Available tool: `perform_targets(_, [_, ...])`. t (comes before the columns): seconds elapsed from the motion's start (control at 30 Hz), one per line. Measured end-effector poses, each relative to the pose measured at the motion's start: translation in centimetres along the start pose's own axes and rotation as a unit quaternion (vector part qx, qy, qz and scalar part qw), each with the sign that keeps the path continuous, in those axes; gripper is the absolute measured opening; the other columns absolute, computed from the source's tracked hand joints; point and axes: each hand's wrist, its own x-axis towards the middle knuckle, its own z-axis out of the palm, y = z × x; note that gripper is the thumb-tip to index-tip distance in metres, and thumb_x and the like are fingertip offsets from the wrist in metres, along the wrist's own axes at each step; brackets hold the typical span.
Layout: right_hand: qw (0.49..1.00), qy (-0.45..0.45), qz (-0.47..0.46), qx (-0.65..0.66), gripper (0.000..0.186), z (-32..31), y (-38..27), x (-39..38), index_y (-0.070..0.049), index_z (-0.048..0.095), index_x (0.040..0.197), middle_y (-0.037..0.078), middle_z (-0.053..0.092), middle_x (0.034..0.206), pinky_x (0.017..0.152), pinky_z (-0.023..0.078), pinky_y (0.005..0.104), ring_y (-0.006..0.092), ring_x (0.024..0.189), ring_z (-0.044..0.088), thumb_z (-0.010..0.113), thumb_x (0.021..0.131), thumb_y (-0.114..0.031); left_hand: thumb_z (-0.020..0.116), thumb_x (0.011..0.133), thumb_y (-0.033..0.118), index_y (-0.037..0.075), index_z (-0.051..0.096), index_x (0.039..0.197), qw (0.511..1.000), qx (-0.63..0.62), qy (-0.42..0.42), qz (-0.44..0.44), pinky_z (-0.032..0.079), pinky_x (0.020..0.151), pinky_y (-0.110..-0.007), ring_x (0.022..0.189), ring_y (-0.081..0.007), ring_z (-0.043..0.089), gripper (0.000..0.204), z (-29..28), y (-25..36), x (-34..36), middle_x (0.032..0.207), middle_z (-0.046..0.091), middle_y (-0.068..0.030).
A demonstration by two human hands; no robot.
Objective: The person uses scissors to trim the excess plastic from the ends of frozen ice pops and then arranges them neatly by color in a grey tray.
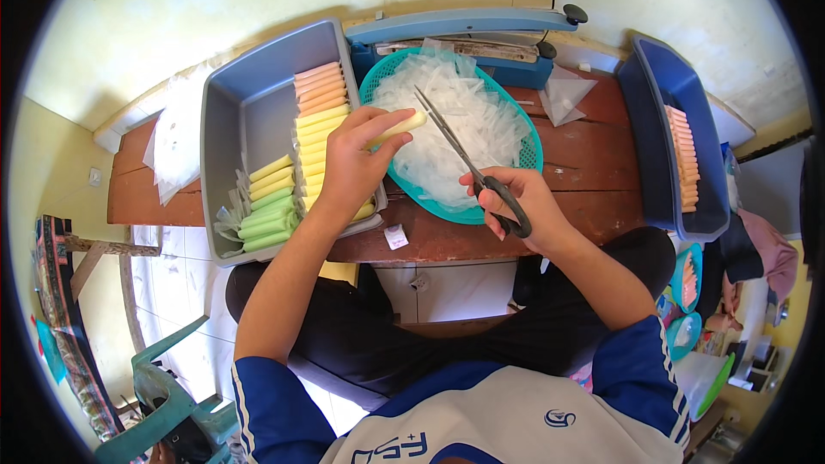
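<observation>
My left hand grips a pale yellow filled tube, its rounded end pointing right over the basket. Black-handled scissors are in my right hand, with the blades slanting up and left past the tube's end. Beneath both lies a turquoise mesh basket heaped with clear plastic scraps. Beside my left forearm a grey tub holds stacked tubes: pink ones at the back, yellow ones before them, green ones at the near left.
A blue bar-shaped sealer stands behind the basket. At right, a dark blue tub contains pink tubes. Plastic bags lie at the left of the brown wooden table. A green plastic chair stands at lower left.
</observation>
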Motion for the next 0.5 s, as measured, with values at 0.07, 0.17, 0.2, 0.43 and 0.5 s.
perform_targets(0.07, [1.000,0.004,0.001,-0.003,0.051,-0.05,0.07,0.02,0.004,0.066,0.111,0.000,0.056,0.065,0.045,0.039,0.0211,0.0067,0.049,0.051,0.082,0.080,-0.033,0.076,0.077,0.001,0.007,0.073,0.110,1.000,0.007,-0.001,0.009,0.051,0.073,-0.029,0.085,-0.0187,0.064,0.033,0.02,-0.07,-0.01,0.093,0.067,-0.0092])
perform_targets(0.17, [1.000,0.008,0.002,-0.015,0.052,-0.15,0.10,0.08,0.004,0.066,0.112,-0.001,0.055,0.063,0.044,0.039,0.0210,0.0065,0.049,0.051,0.082,0.080,-0.033,0.077,0.077,0.000,0.007,0.073,0.110,1.000,0.012,0.002,0.014,0.051,0.072,-0.029,0.083,-0.0186,0.063,0.033,-0.02,-0.05,-0.10,0.093,0.067,-0.0090])
perform_targets(0.2, [1.000,0.009,0.004,-0.018,0.051,-0.19,0.14,0.11,0.004,0.066,0.112,-0.001,0.055,0.063,0.044,0.039,0.0210,0.0064,0.049,0.051,0.082,0.080,-0.033,0.077,0.077,0.000,0.007,0.073,0.110,1.000,0.013,0.002,0.014,0.051,0.072,-0.029,0.083,-0.0186,0.063,0.033,-0.03,-0.10,-0.11,0.093,0.067,-0.0090])
perform_targets(0.43, [0.999,0.026,0.004,-0.039,0.050,-0.24,0.29,0.24,0.002,0.067,0.111,-0.001,0.057,0.064,0.044,0.039,0.0210,0.0060,0.049,0.051,0.083,0.079,-0.033,0.077,0.075,0.001,0.010,0.074,0.109,0.997,0.048,0.013,0.053,0.050,0.069,-0.031,0.080,-0.0220,0.061,0.036,0.14,-0.32,-0.11,0.089,0.064,-0.0093])
perform_targets(0.5, [0.999,0.031,0.005,-0.040,0.050,-0.16,0.13,0.19,0.002,0.067,0.111,-0.001,0.057,0.063,0.044,0.039,0.0210,0.0059,0.048,0.051,0.083,0.079,-0.033,0.078,0.074,0.001,0.011,0.074,0.108,0.997,0.047,0.019,0.060,0.049,0.067,-0.033,0.078,-0.0241,0.059,0.036,0.22,-0.40,-0.09,0.086,0.063,-0.0097])
